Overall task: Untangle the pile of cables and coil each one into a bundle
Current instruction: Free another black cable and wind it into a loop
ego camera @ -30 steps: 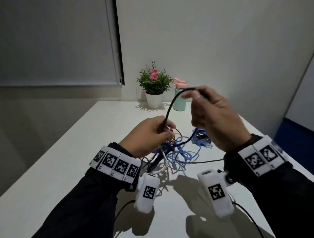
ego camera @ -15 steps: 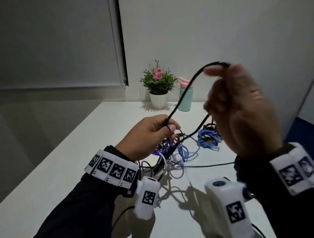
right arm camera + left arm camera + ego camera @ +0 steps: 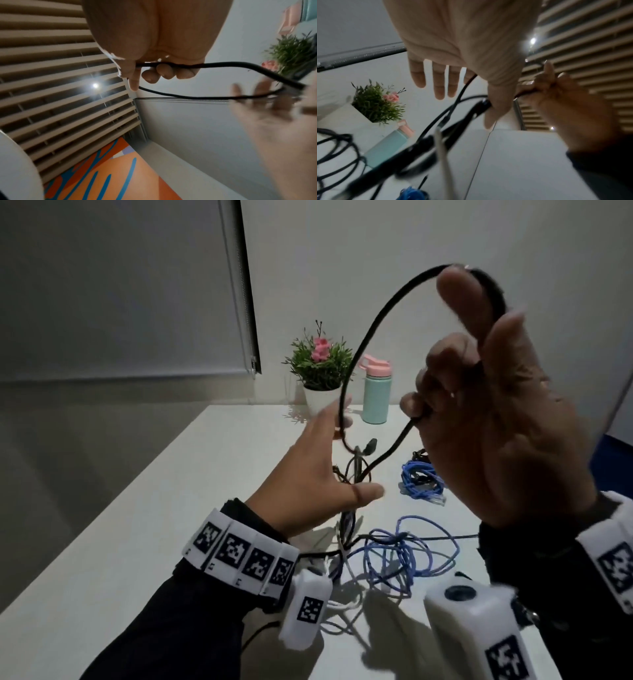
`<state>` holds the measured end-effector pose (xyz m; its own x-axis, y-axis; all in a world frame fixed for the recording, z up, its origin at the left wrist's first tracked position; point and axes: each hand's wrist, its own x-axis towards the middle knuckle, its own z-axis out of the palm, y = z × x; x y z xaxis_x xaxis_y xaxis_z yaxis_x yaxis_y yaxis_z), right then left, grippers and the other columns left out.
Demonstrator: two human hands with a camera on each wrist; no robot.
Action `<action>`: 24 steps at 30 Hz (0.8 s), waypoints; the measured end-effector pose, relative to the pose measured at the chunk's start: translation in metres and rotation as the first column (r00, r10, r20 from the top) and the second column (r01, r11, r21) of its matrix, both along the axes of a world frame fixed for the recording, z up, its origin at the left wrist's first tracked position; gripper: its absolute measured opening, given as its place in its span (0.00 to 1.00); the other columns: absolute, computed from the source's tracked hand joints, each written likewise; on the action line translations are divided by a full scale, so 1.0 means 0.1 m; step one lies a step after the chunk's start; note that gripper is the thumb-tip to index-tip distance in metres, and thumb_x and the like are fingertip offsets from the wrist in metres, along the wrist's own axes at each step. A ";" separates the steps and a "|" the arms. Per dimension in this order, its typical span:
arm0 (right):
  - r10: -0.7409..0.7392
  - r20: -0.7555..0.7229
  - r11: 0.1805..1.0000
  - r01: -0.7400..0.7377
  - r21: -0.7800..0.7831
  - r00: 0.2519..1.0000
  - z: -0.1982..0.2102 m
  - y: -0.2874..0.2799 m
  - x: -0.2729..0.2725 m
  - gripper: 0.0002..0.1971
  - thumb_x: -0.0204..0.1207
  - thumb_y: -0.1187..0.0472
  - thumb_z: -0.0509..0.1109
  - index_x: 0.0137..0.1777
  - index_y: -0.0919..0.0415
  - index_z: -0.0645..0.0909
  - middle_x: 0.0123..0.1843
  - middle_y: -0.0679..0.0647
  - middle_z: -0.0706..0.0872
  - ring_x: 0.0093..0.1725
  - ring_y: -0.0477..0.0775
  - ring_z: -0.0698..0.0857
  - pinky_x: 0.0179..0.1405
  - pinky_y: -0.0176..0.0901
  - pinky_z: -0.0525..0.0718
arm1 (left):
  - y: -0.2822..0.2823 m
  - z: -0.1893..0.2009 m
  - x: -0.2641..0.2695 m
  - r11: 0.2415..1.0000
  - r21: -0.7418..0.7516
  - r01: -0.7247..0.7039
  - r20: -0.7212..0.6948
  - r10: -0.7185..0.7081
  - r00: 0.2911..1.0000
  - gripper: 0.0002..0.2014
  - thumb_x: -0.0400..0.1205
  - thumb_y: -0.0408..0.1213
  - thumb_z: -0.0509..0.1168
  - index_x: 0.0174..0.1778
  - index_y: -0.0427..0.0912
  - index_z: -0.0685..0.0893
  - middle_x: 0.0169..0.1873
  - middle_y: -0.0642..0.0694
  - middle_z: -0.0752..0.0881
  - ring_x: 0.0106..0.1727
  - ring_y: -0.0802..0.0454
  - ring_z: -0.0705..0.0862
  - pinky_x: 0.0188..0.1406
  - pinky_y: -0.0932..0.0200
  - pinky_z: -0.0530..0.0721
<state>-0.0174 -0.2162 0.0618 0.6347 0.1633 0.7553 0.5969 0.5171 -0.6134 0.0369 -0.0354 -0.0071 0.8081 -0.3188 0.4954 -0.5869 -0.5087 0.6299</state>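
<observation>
- Your right hand (image 3: 496, 412), raised nearest the camera, has its fingers curled round the black cable (image 3: 368, 337); one strand arcs over your fingertip, another drops from your fist to the pile.
- Your left hand (image 3: 318, 474) is spread flat with straight fingers and grips nothing. The black loop hangs by its fingertips; I cannot tell whether it touches them.
- The cable looks light, limp and springy, so it will likely sag and uncoil if let loose. I would take it near the loop's bottom, just above the pile.
- Below your hands, loose blue cable (image 3: 404, 553) and a white cable (image 3: 342, 607) lie tangled with the black one on the table (image 3: 137, 525); these could drag along as you lift.
- A blue bundle (image 3: 421, 477) sits just behind your right hand.
- Far back, the plant (image 3: 320, 368) and bottle (image 3: 376, 392) stand well apart from the pile.
</observation>
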 end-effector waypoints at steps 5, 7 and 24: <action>0.242 0.049 0.942 -0.247 0.229 0.969 0.17 -0.31 0.07 0.23 0.91 0.50 0.45 0.68 0.55 0.81 0.37 0.49 0.73 0.33 0.48 0.66 0.38 0.42 0.70 | 0.17 -0.10 0.18 0.971 -0.053 -0.232 -0.039 0.230 0.972 0.11 0.85 0.41 0.68 0.64 0.52 0.81 0.51 0.53 0.87 0.48 0.59 0.85 0.39 0.68 0.80; 0.168 -0.013 0.943 -0.157 0.292 0.986 0.19 -0.47 0.17 0.24 0.92 0.50 0.44 0.64 0.55 0.83 0.34 0.47 0.72 0.30 0.47 0.67 0.35 0.40 0.72 | 0.25 -0.05 0.22 0.941 -0.261 -0.215 -0.091 0.197 0.976 0.02 0.88 0.43 0.65 0.52 0.52 0.82 0.41 0.51 0.90 0.44 0.55 0.88 0.43 0.61 0.80; -0.760 0.364 0.112 0.660 -0.743 0.538 -0.36 -0.39 0.53 0.29 0.78 0.49 0.67 0.80 0.42 0.67 0.74 0.51 0.70 0.74 0.52 0.71 0.75 0.53 0.70 | 0.32 0.10 0.18 0.862 -0.484 -0.148 0.221 0.284 0.933 0.26 0.80 0.22 0.49 0.57 0.58 0.79 0.53 0.50 0.84 0.54 0.43 0.87 0.50 0.42 0.89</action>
<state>0.0357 -0.2552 0.0255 0.8451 0.0192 0.5343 0.3415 -0.7883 -0.5118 0.0549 -0.0034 0.0030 0.6382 0.1625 0.7526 -0.6792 -0.3415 0.6497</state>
